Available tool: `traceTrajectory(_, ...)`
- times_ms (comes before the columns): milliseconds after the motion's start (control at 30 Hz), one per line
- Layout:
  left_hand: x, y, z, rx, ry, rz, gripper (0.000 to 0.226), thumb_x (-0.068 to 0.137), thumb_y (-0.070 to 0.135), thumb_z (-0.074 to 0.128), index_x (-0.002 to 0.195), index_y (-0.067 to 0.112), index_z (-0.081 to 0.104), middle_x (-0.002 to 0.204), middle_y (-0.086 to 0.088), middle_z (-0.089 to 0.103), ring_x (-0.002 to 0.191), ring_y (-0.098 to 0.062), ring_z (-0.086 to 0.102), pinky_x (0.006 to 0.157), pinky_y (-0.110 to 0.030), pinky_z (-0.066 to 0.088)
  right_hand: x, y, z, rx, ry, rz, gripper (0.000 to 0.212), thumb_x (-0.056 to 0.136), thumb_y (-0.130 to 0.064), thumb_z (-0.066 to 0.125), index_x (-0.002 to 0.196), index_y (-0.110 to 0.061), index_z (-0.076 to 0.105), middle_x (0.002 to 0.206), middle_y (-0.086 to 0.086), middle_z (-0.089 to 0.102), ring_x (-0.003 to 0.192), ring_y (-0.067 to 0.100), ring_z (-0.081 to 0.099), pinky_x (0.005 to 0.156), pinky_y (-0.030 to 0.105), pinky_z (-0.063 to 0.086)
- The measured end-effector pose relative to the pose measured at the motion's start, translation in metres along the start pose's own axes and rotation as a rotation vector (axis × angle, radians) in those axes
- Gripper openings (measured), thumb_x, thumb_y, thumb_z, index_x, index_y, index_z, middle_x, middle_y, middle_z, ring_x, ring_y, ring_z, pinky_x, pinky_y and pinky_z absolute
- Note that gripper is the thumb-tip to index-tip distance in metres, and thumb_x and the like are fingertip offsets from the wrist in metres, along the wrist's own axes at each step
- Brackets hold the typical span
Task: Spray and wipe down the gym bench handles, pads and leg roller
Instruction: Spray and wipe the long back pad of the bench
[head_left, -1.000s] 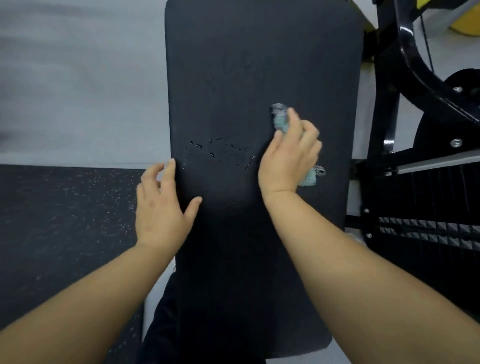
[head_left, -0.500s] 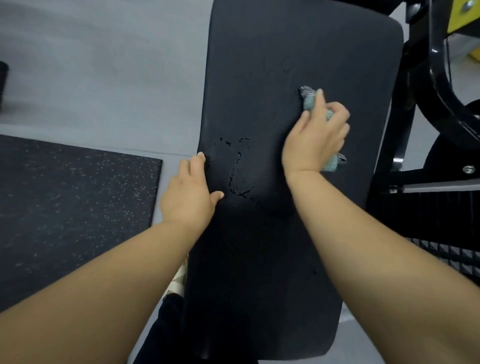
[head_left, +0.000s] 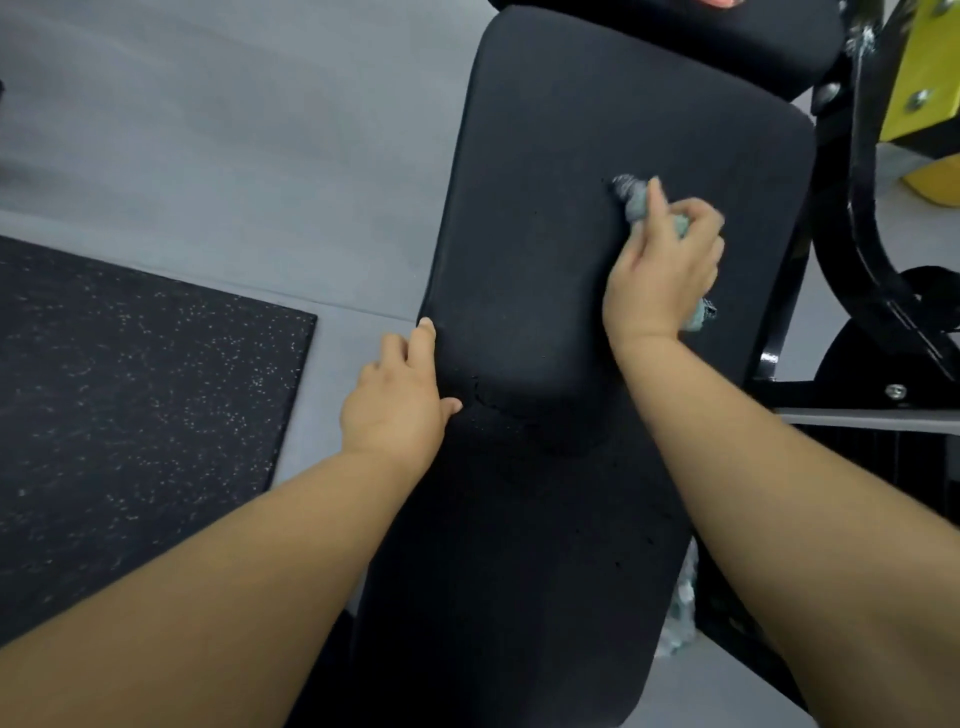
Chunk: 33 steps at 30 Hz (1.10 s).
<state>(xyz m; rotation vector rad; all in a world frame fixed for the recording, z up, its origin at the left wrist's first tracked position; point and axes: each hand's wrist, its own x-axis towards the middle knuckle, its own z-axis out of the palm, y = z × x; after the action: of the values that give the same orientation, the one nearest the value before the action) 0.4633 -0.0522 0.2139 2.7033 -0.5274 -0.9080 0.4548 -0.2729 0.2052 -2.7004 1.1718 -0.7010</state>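
Since a moment ago, my right hand (head_left: 662, 270) slides higher up the black bench pad (head_left: 545, 156), fingers curled round the cloth (head_left: 631, 200), which looks soft, light and bunchable. My left hand (head_left: 395, 395) rests open on the pad's left edge, bracing it.

We look down on a smooth grey floor (head_left: 208, 156), evenly lit. To our left a black rubber mat (head_left: 130, 405) flecked with pale specks lies flat on it. To our right stands a glossy black metal frame (head_left: 852, 218) with bolts, and behind it a yellow panel (head_left: 935, 47).
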Motion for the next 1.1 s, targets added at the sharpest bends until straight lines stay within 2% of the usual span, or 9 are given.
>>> traceTrajectory(67, 0.001, 0.002, 0.001, 0.024, -0.007, -0.001, 0.079, 0.09, 0.04, 0.056, 0.147, 0.018, 0.006, 0.133, -0.007, 0.032, 0.11, -0.027, 0.047, 0.077, -0.035, 0.045, 0.024, -0.027, 0.009, -0.037, 0.019, 0.294, 0.043, 0.095, -0.021, 0.045, 0.136, -0.031, 0.048, 0.129, 0.004, 0.046, 0.104, 0.026, 0.047, 0.084, 0.032, 0.033)
traceTrajectory(133, 0.002, 0.003, 0.002, 0.038, -0.012, -0.008, 0.08, 0.09, 0.04, 0.055, 0.147, 0.017, 0.005, 0.133, -0.008, 0.032, 0.109, -0.027, 0.047, 0.072, -0.034, 0.043, 0.027, -0.055, 0.017, -0.063, -0.037, 0.323, 0.046, 0.096, -0.026, 0.043, 0.141, -0.033, 0.04, 0.135, -0.001, 0.041, 0.108, 0.024, 0.044, 0.086, 0.032, 0.032)
traceTrajectory(400, 0.001, 0.002, 0.0, 0.013, -0.026, -0.013, 0.077, 0.091, 0.04, 0.055, 0.147, 0.018, 0.006, 0.133, -0.008, 0.032, 0.111, -0.029, 0.046, 0.072, -0.037, 0.043, -0.05, -0.031, 0.007, 0.046, -0.21, -0.792, 0.044, 0.078, -0.01, 0.054, 0.117, -0.024, 0.066, 0.111, 0.005, 0.052, 0.074, 0.029, 0.048, 0.06, 0.034, 0.036)
traceTrajectory(467, 0.001, 0.001, 0.001, 0.018, -0.022, -0.004, 0.078, 0.091, 0.041, 0.054, 0.148, 0.019, 0.004, 0.133, -0.007, 0.032, 0.11, -0.028, 0.047, 0.072, -0.036, 0.044, -0.03, 0.005, -0.003, -0.012, -0.157, -0.601, 0.043, 0.08, -0.013, 0.054, 0.119, -0.027, 0.065, 0.108, 0.01, 0.061, 0.072, 0.034, 0.054, 0.062, 0.039, 0.044)
traceTrajectory(600, 0.0, 0.0, 0.003, -0.01, -0.012, -0.003, 0.079, 0.091, 0.04, 0.055, 0.148, 0.02, 0.005, 0.134, -0.007, 0.034, 0.111, -0.029, 0.047, 0.073, -0.038, 0.043, -0.022, 0.002, -0.004, -0.037, -0.033, 0.249, 0.044, 0.089, -0.017, 0.051, 0.131, -0.027, 0.055, 0.121, 0.01, 0.053, 0.091, 0.035, 0.05, 0.078, 0.04, 0.038)
traceTrajectory(667, 0.0, 0.0, 0.003, -0.004, -0.01, -0.008, 0.078, 0.09, 0.04, 0.055, 0.148, 0.02, 0.006, 0.134, -0.008, 0.033, 0.111, -0.03, 0.047, 0.074, -0.038, 0.043, -0.05, -0.029, 0.003, -0.03, -0.003, 0.214, 0.046, 0.084, -0.015, 0.058, 0.129, -0.023, 0.057, 0.118, 0.011, 0.056, 0.085, 0.034, 0.051, 0.072, 0.039, 0.039)
traceTrajectory(867, -0.004, 0.003, 0.004, -0.005, -0.004, -0.036, 0.076, 0.093, 0.035, 0.053, 0.149, 0.021, 0.003, 0.136, -0.009, 0.032, 0.112, -0.032, 0.046, 0.07, -0.036, 0.035, -0.149, -0.003, -0.023, 0.055, -0.313, -0.726, 0.044, 0.084, -0.014, 0.045, 0.125, -0.024, 0.054, 0.114, 0.003, 0.043, 0.08, 0.026, 0.042, 0.065, 0.036, 0.032)
traceTrajectory(967, -0.005, 0.003, 0.005, 0.014, -0.005, -0.035, 0.078, 0.093, 0.037, 0.052, 0.149, 0.021, 0.001, 0.138, -0.008, 0.031, 0.111, -0.031, 0.046, 0.067, -0.034, 0.036, -0.114, 0.051, -0.037, 0.033, -0.34, -0.459, 0.023, 0.089, -0.022, 0.052, 0.108, -0.027, 0.063, 0.097, 0.006, 0.058, 0.075, 0.032, 0.054, 0.067, 0.04, 0.044)
traceTrajectory(1100, -0.008, 0.003, 0.006, -0.016, 0.023, -0.043, 0.077, 0.093, 0.037, 0.052, 0.15, 0.022, 0.001, 0.139, -0.008, 0.031, 0.111, -0.031, 0.046, 0.068, -0.034, 0.035, -0.09, 0.073, -0.031, -0.088, -0.05, 0.152, 0.044, 0.09, -0.017, 0.048, 0.132, -0.026, 0.053, 0.115, 0.016, 0.054, 0.089, 0.036, 0.05, 0.08, 0.044, 0.041)
